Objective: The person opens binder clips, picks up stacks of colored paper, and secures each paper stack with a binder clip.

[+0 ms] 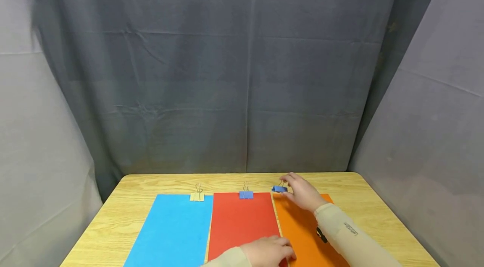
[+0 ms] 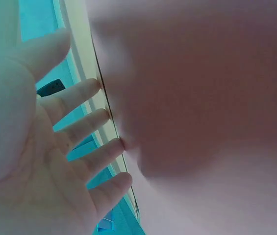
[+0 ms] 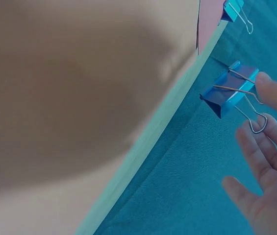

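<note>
In the head view my right hand point(image 1: 304, 193) is at the top edge of the orange sheet point(image 1: 298, 225), holding a blue binder clip point(image 1: 280, 189). Thumb and fingers pinch the clip by its wire handles; in the right wrist view the clip point(image 3: 234, 88) shows apart from the paper. My left hand point(image 1: 267, 252) lies low at the seam between the red sheet point(image 1: 242, 221) and the orange one. The left wrist view has that hand point(image 2: 45, 142) with fingers extended, fingertips at a sheet's edge.
To the left lies a blue sheet point(image 1: 174, 229) with a yellow binder clip point(image 1: 197, 196) on its top edge. Another blue binder clip point(image 1: 246, 195) sits on the red sheet's top edge. A grey curtain point(image 1: 189, 90) hangs behind the wooden table point(image 1: 106, 216).
</note>
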### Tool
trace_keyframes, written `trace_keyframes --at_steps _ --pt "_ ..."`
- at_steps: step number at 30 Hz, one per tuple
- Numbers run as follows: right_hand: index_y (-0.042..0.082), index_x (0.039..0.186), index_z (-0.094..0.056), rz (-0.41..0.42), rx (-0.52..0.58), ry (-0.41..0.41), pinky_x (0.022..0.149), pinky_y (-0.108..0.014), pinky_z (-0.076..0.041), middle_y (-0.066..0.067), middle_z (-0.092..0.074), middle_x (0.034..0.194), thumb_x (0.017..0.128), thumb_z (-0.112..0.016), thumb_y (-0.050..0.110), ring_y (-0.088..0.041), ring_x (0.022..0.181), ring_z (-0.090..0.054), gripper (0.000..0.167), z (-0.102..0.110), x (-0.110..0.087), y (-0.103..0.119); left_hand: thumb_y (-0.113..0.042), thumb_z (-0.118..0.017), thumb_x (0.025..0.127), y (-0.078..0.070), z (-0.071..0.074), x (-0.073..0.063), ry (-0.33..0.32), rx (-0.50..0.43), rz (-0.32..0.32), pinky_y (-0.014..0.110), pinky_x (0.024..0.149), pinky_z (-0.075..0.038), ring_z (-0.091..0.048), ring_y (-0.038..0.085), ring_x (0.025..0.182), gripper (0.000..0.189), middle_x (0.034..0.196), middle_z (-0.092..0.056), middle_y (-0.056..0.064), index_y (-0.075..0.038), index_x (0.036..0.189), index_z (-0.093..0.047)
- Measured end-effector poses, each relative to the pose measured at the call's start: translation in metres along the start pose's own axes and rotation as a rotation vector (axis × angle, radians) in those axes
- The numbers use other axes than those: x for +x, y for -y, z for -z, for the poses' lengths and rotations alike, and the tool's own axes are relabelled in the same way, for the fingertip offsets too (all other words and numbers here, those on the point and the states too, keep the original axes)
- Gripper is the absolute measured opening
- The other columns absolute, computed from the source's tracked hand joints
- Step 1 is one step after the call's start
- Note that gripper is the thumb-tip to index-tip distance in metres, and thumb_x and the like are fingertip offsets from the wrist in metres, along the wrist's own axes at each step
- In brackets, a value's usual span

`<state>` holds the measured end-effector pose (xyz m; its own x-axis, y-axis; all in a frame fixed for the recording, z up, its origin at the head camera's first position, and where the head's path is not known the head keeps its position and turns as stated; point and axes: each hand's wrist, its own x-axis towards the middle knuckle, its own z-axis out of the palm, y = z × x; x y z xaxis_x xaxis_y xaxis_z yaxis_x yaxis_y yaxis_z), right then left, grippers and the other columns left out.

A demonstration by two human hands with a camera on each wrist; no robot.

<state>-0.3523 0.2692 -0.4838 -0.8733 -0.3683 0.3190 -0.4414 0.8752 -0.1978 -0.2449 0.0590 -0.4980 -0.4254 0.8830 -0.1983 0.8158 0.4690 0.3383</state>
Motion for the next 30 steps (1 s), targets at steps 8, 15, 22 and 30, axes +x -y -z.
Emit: trace_keyframes --at_steps 8,15,22,30 --pt "0.007 0.129 -0.066 -0.028 0.029 -0.029 0.089 -0.043 -0.059 -0.007 -0.065 0.12 0.087 -0.084 0.019 -0.025 0.1 -0.066 0.048 0.002 -0.005 -0.007 -0.042 -0.062 0.103 0.002 0.012 -0.002 -0.048 -0.069 0.025 0.018 0.1 -0.047 -0.053 0.001 0.115 0.037 0.132 -0.056 -0.011 -0.021 0.134 -0.063" --pt "0.008 0.132 -0.064 -0.076 0.042 -0.04 0.092 -0.044 -0.059 -0.008 -0.064 0.123 0.087 -0.084 0.019 -0.028 0.102 -0.066 0.05 0.003 -0.009 -0.015 -0.046 -0.066 0.099 0.014 0.02 0.006 -0.165 -0.066 0.163 0.021 0.1 -0.049 -0.056 0.005 0.114 0.043 0.129 -0.058 -0.006 -0.017 0.131 -0.065" --pt "0.006 0.132 -0.064 -0.098 0.051 -0.059 0.092 -0.045 -0.059 -0.009 -0.064 0.123 0.087 -0.084 0.018 -0.029 0.102 -0.065 0.051 0.006 -0.012 -0.019 -0.046 -0.072 0.095 0.029 0.018 0.022 -0.281 -0.107 0.366 0.024 0.098 -0.053 -0.056 0.01 0.103 0.051 0.124 -0.059 0.002 -0.011 0.131 -0.065" --pt "0.01 0.132 -0.064 -0.115 0.052 -0.065 0.092 -0.044 -0.059 -0.007 -0.064 0.125 0.087 -0.084 0.02 -0.028 0.103 -0.066 0.05 0.003 -0.016 -0.025 -0.046 -0.072 0.095 0.05 0.017 0.038 -0.317 -0.119 0.485 0.031 0.106 -0.05 -0.056 0.018 0.116 0.064 0.135 -0.056 0.007 -0.003 0.14 -0.055"
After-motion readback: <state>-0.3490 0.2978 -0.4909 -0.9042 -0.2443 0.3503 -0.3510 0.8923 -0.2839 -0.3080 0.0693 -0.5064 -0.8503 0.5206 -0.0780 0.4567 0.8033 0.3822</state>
